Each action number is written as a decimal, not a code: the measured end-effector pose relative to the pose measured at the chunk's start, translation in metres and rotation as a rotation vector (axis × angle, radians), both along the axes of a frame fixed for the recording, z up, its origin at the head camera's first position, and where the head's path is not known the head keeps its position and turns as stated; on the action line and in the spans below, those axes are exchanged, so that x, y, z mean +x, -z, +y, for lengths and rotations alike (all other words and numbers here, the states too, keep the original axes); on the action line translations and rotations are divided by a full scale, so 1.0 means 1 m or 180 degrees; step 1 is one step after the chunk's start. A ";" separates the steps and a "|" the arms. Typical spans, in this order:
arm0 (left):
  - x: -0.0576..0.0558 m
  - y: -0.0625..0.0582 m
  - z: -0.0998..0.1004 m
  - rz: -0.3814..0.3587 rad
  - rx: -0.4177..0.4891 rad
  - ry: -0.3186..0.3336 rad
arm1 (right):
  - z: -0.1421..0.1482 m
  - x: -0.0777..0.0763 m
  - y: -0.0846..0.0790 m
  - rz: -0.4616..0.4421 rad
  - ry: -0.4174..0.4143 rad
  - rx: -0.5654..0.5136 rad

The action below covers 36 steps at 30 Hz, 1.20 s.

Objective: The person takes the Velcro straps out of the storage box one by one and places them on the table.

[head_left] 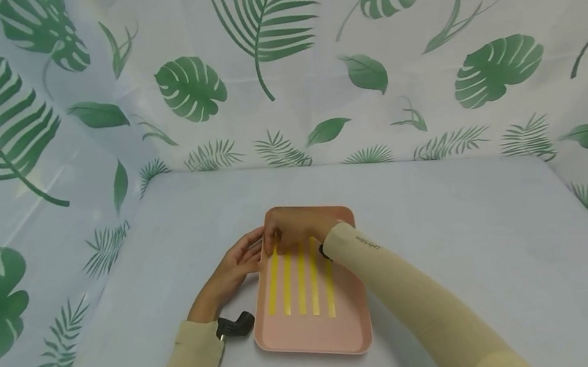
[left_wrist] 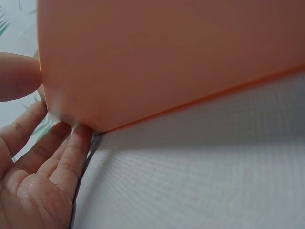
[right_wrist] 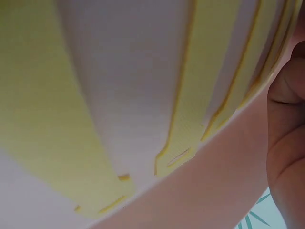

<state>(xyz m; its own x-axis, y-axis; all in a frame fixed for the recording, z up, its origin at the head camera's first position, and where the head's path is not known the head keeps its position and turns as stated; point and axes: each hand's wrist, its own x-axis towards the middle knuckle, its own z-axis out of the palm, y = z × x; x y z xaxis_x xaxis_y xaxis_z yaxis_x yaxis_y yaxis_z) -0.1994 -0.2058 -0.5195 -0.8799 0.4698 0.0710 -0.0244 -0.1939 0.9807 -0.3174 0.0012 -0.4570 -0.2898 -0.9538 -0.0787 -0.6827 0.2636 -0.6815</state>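
Observation:
A pink tray lies on the table, with several yellow straps side by side inside it. Close up in the right wrist view, these straps have slots in their ends. My right hand reaches over the tray's far left part, its curled thumb and fingers pinching the upper end of the leftmost strap; the fingertips are partly hidden. My left hand rests beside the tray, its loosely extended fingers touching the outer left wall. In the left wrist view, thumb and fingertips meet the tray's wall near a corner.
White cloth covers the table around the tray. A leaf-printed curtain rises at the back and sides. A black wrist device sits on my left wrist, close to the tray's left edge.

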 end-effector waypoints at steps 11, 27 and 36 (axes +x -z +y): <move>-0.002 0.002 0.000 0.0100 0.0087 0.0030 | -0.001 0.003 -0.001 0.0044 0.0289 0.0239; 0.000 0.000 0.002 0.0061 0.0045 0.0001 | 0.010 0.007 -0.018 -0.0074 0.0340 0.0158; 0.003 -0.004 0.002 0.0040 -0.0024 -0.0049 | 0.029 0.007 -0.045 -0.0034 0.0342 0.0092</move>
